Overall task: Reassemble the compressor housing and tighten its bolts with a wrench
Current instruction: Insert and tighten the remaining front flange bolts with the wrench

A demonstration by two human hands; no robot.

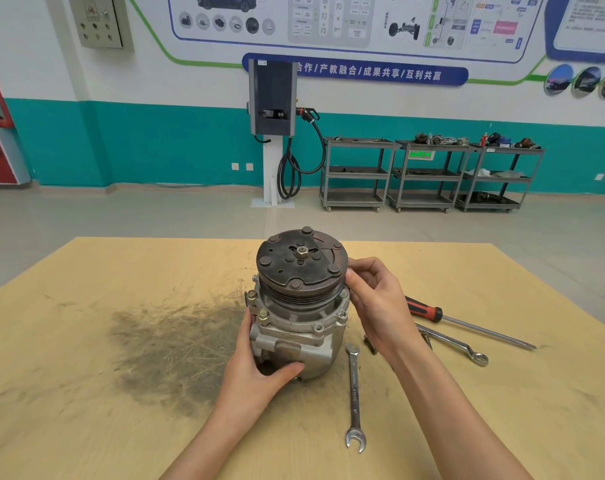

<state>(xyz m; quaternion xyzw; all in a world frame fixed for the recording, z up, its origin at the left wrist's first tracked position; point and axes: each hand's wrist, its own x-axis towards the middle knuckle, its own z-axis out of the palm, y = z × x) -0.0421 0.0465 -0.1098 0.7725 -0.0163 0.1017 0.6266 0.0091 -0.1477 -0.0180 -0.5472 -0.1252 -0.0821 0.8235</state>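
The compressor stands upright on the wooden table, its grey housing below and a dark rusty pulley with clutch plate on top. My left hand grips the lower left of the housing, thumb across its front. My right hand holds the right rim of the pulley with curled fingers. Bolts sit in the housing flange. An open-ended wrench lies on the table just right of the compressor.
A red-handled screwdriver and a ring spanner lie to the right, behind my right wrist. A dark greasy stain covers the table left of the compressor. Grey tool carts and a charging post stand by the far wall.
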